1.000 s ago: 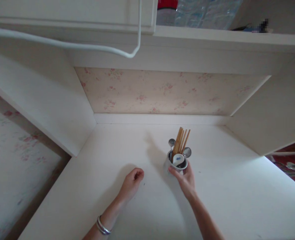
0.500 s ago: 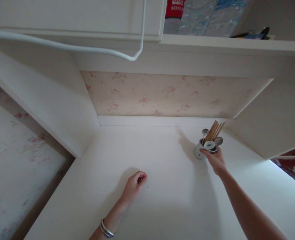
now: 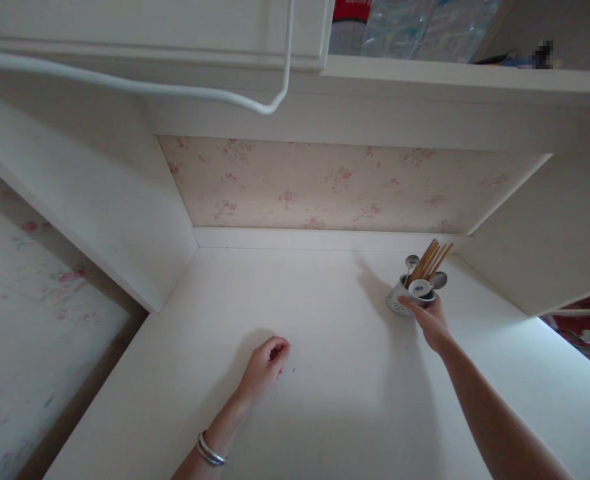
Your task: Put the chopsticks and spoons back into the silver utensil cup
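Note:
At the back right of the white tabletop (image 3: 335, 307), my right hand (image 3: 429, 320) is closed around the near side of a utensil holder (image 3: 399, 303), a light-coloured cup with small holes. Several wooden chopsticks (image 3: 427, 261) stand in it, leaning right. Two metal spoons (image 3: 439, 280) stick out on either side of them. In front sits a round white piece (image 3: 419, 288) with a blue mark, its kind unclear. Nearer the middle, my left hand (image 3: 263, 363) is loosely curled just over the tabletop, with nothing visible in its hollow. Its wrist wears silver bangles (image 3: 211, 450).
White panels (image 3: 149, 220) rise left and right, with flowered wallpaper (image 3: 325, 183) behind. Overhead, a white bent rod (image 3: 199, 97) crosses the upper left. Clear plastic bottles (image 3: 415, 30) stand on a shelf at the top. Red things show at the far right edge.
The view has shifted slightly. My right hand stays on the utensil holder, which looks unmoved. My left hand remains curled and sits a touch further left and up in the picture.

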Available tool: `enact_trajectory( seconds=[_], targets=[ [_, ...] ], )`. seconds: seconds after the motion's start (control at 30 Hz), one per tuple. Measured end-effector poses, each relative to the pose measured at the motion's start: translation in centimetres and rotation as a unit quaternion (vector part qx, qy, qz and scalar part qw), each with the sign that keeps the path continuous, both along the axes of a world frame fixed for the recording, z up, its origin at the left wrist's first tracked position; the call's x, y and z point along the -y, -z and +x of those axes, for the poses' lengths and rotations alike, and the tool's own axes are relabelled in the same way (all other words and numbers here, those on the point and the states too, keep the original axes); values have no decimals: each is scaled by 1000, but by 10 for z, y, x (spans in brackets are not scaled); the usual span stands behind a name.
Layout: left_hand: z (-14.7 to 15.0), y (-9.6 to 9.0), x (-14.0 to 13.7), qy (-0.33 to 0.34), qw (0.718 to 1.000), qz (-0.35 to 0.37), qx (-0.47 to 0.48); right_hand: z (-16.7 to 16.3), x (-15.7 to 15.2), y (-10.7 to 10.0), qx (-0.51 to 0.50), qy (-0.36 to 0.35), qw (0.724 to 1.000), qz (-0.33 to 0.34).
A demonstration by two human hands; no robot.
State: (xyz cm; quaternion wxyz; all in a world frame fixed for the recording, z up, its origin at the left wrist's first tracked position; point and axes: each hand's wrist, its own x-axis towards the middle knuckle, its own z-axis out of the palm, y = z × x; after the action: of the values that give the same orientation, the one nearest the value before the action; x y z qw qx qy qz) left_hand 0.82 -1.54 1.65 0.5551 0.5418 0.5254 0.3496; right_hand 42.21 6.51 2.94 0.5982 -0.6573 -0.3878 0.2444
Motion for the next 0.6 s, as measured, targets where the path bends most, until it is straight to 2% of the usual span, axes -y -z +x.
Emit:
enact_trajectory(
  seconds=[0.13,0.2,0.3,0.37,0.43,0.5,0.6],
  targets=[
    [-1,0,1,-1,1000,-8,5,2,1,1,7,-14,999,-29],
    [-1,0,1,1,1000,-8,7,1,9,2,15,16,998,-59],
    [-1,1,0,2,1000,-2,4,-9,37,9,26,104,989,-100],
    [0,2,0,1,1000,13,-6,-25,61,17,54,151,983,-87],
    [1,1,-1,1,999,27,-17,-50,84,26,57,158,984,-58],
    [4,-2,-2,4,999,30,-22,-84,101,32,11,88,994,-60],
    [14,-7,-4,20,1000,17,-9,-145,109,34,-26,-75,995,-63]
  ],
)
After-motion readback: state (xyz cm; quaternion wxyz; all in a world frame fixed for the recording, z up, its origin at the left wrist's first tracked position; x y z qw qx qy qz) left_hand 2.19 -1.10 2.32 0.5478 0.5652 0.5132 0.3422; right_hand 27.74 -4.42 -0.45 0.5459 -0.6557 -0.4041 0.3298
